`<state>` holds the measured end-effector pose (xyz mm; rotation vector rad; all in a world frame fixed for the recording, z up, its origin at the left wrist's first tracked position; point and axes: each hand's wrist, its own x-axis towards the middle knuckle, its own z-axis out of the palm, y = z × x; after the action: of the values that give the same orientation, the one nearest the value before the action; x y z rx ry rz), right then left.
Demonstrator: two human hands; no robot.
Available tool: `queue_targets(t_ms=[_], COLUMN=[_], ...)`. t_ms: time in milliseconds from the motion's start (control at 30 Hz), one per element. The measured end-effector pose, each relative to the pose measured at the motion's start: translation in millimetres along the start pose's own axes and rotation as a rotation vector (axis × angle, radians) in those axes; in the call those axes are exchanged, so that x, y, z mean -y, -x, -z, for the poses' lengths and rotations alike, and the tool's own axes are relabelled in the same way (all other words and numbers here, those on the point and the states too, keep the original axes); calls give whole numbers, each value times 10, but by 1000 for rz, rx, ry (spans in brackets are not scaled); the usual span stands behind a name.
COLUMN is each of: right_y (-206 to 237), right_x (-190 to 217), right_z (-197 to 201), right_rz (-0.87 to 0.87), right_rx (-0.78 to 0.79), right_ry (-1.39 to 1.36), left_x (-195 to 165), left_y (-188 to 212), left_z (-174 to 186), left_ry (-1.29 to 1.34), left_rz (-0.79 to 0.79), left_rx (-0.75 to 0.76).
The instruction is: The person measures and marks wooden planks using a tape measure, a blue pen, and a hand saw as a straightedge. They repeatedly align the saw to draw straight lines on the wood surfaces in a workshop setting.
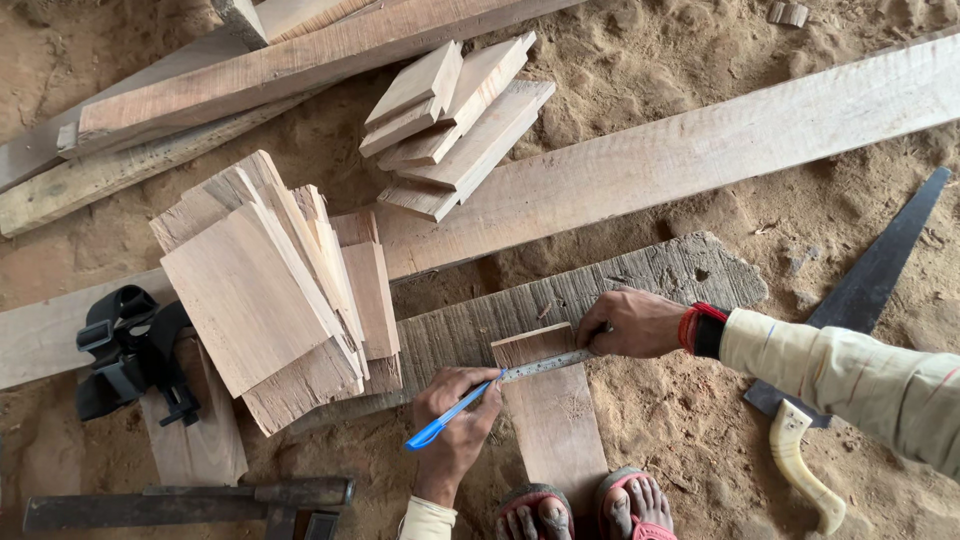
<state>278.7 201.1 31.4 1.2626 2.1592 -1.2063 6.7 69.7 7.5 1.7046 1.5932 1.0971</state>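
My left hand [455, 420] comes up from the bottom edge and holds a blue pen [445, 418], its tip against a metal ruler [545, 365]. My right hand [640, 322], with a red and black band on the wrist, presses the far end of that ruler down. The ruler lies across the top of a short wooden board [555, 420] that rests on a long weathered plank [560, 300]. My two feet in red sandals [585, 510] stand on the board's near end.
A leaning stack of cut wooden pieces [270, 290] is to the left, another pile [455, 120] farther back. A handsaw [850, 320] lies on the sandy ground at right. A black clamp [130, 350] and a metal tool [190, 500] are at lower left. Long planks [700, 150] cross the back.
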Motion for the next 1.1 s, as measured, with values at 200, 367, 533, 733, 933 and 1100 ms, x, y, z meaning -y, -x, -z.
queue_targets(t_ms=[200, 367, 533, 733, 933, 1100], right_y=[5, 12, 11, 11, 1, -8], right_x=[20, 26, 21, 24, 9, -31], right_z=[10, 14, 10, 17, 8, -6], right_rz=[2, 8, -3, -18, -7, 13], right_rx=[6, -3, 12, 18, 18, 13], right_ry=[1, -4, -10, 7, 2, -7], left_x=[-57, -22, 65, 133, 167, 206], left_y=[-22, -13, 30, 37, 27, 33], left_z=[17, 10, -64, -63, -50, -90], left_ry=[-26, -17, -20, -41, -26, -21], left_rz=[-42, -56, -74, -109, -136, -103], left_rx=[-2, 3, -35, 3, -1, 26])
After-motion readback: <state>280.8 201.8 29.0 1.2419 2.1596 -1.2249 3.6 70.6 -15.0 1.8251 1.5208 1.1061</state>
